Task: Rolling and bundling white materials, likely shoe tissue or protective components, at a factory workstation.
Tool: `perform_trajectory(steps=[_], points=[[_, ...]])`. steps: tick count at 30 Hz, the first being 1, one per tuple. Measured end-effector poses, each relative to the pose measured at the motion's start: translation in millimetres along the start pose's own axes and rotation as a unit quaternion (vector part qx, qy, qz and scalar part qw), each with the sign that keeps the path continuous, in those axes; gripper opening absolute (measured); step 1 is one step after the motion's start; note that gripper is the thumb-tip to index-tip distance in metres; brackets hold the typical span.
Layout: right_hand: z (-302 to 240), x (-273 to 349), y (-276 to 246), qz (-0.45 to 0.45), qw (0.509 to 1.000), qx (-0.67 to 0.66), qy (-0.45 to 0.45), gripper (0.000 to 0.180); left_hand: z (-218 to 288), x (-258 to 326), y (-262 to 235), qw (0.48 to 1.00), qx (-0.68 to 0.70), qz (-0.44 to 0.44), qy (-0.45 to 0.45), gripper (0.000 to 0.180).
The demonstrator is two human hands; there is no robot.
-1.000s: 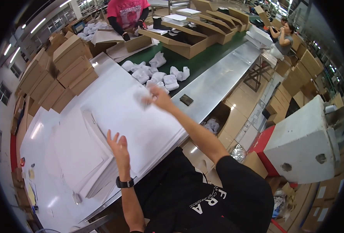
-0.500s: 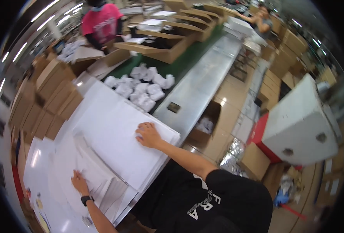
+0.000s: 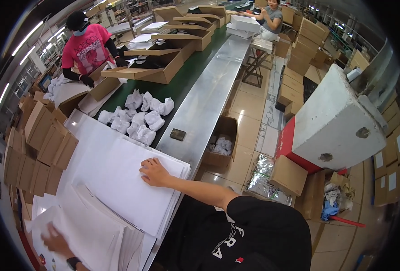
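My right hand (image 3: 154, 172) lies with its fingers spread on a large stack of white paper sheets (image 3: 118, 167), near the stack's right edge. At the lower left, my left hand (image 3: 55, 242), with a dark watch on the wrist, is smeared by motion. Its fingers look stretched apart, over the left end of a second pile of white sheets (image 3: 89, 217). This pile has fanned, uneven edges and overlaps the large stack. By the left hand a loose sheet (image 3: 45, 217) curves upward.
Crumpled white paper bundles (image 3: 139, 118) sit on a green conveyor (image 3: 182, 86) with open cardboard boxes (image 3: 164, 67). A metal ledge (image 3: 200, 108) runs alongside. Brown cartons (image 3: 42, 149) stand at left. A person in a pink shirt (image 3: 89, 52) works across; another person (image 3: 270, 22) sits far off.
My left hand has moved left and nearer, away from the middle of the fanned pile, and a sheet there has shifted. My right hand stays on the large stack. The whole view has turned.
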State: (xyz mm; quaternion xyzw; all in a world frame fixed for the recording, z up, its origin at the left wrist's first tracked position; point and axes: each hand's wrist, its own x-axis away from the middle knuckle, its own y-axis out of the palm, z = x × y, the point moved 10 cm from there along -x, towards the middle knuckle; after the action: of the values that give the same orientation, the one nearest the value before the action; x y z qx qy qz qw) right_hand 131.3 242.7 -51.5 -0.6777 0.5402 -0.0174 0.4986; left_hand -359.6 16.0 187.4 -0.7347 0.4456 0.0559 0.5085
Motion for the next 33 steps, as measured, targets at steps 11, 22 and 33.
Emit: perform_trajectory(steps=[11,22,33], points=[[-23.4,-11.3,12.4,-0.010,0.999,-0.014,-0.031,0.025,79.2,127.0,85.5,0.968,0.198,-0.152,0.012,0.041],[-28.7,-32.7,26.4,-0.210,0.973,0.085,0.033,0.036,16.9,76.3,-21.7,0.953,0.298,-0.024,0.056,0.030],[-237.4,-11.8,-70.9,-0.207,0.593,-0.769,-0.120,0.107,96.5,168.0,-166.8,0.610,0.791,0.017,0.036,0.043]])
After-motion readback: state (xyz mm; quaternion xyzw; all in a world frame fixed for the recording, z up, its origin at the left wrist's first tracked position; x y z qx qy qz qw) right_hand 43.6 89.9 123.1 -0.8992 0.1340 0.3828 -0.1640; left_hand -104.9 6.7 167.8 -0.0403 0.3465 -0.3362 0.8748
